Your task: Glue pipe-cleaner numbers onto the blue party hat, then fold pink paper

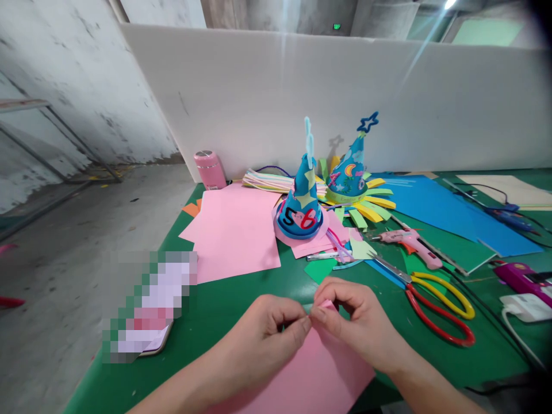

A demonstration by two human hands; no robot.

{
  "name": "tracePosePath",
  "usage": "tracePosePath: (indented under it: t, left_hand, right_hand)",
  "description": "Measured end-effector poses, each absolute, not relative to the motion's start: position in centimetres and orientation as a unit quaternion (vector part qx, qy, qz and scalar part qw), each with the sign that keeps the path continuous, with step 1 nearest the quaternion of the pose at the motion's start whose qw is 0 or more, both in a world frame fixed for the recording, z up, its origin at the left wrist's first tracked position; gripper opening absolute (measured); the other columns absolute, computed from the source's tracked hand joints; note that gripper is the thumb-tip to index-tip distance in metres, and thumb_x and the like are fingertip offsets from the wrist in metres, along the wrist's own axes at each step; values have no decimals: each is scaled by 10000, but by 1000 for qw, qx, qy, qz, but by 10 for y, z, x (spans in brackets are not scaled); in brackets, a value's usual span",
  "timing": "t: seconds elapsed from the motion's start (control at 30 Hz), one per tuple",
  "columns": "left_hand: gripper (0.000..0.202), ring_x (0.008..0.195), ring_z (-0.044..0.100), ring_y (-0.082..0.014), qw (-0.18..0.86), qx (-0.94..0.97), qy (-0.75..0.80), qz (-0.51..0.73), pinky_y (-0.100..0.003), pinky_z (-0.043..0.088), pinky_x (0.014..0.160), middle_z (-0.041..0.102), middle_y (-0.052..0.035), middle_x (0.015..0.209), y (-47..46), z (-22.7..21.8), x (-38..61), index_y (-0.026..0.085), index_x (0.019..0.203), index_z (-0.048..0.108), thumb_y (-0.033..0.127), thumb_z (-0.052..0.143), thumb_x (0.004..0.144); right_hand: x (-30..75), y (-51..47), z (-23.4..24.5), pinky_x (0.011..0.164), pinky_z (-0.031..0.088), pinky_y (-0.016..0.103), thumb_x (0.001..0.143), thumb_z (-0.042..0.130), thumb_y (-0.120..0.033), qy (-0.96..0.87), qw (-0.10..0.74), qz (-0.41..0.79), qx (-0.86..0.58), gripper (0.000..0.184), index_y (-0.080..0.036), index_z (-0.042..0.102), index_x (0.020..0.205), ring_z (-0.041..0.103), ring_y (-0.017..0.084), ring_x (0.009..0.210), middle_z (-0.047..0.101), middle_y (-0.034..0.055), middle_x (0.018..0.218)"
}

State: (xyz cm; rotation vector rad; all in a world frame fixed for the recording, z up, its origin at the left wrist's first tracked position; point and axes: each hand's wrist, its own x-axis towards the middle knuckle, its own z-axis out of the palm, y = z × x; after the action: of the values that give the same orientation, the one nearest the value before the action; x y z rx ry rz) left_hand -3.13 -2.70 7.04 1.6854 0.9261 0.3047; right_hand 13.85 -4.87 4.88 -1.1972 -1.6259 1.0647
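Both of my hands meet at the top edge of a sheet of pink paper point(319, 368) near the front of the table. My right hand point(351, 307) pinches a small folded bit of the sheet between thumb and fingers. Beside it, my left hand point(276, 328) has thumb and forefinger pressed together at the same edge, their tips touching the right fingers. The sheet's lower part runs out of view below my wrists. Scissors point(409, 282) with one yellow and one red handle lie to the right of my right hand.
Two blue cone hats point(299, 195) point(350, 167) stand at the back. Pink sheets point(241, 230) lie left, with a pixelated phone point(155, 310) nearer. A pink glue gun point(414, 244), blue sheets point(444, 210) and a purple power strip point(520, 279) sit right. A pink cup point(210, 171) stands by the white panel point(259, 98).
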Motion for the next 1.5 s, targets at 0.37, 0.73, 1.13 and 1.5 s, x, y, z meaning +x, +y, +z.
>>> tracePosePath:
  t: [0.37,0.73,1.13,1.5]
  left_hand:
    - [292,535,253,-86,537,710,433,143,-221,222,480,258,54,554,-26,69,-31,177,552,336,291,339,821]
    - [316,553,275,-98,480,730,458,165,-229,235,506,294,41,569,-27,60,-29,169,574,402,316,313,838]
    - [329,534,302,-101,423,746,479,189,-230,251,503,340,38,545,-32,58,-32,166,567,433,313,323,839]
    - [312,541,293,-99,443,752,455,176,-225,233,502,318,39,555,-30,56,-31,172,563,386,306,313,835]
  right_hand:
    - [157,-53,50,654,438,227,789,560,-295,-636,400,419,-510,169,-214,611,929,551,130,759,612,27,875]
    - [159,-65,43,728,455,227,788,532,-140,-737,409,222,-490,253,-244,615,1004,563,139,839,592,34,921]
    - [155,-66,36,644,443,229,799,531,-204,-700,394,268,-531,276,-237,551,1072,538,126,678,580,5,761]
    - [146,-61,44,559,389,192,799,534,-284,-650,372,392,-534,121,-192,546,722,460,96,599,489,-28,635]
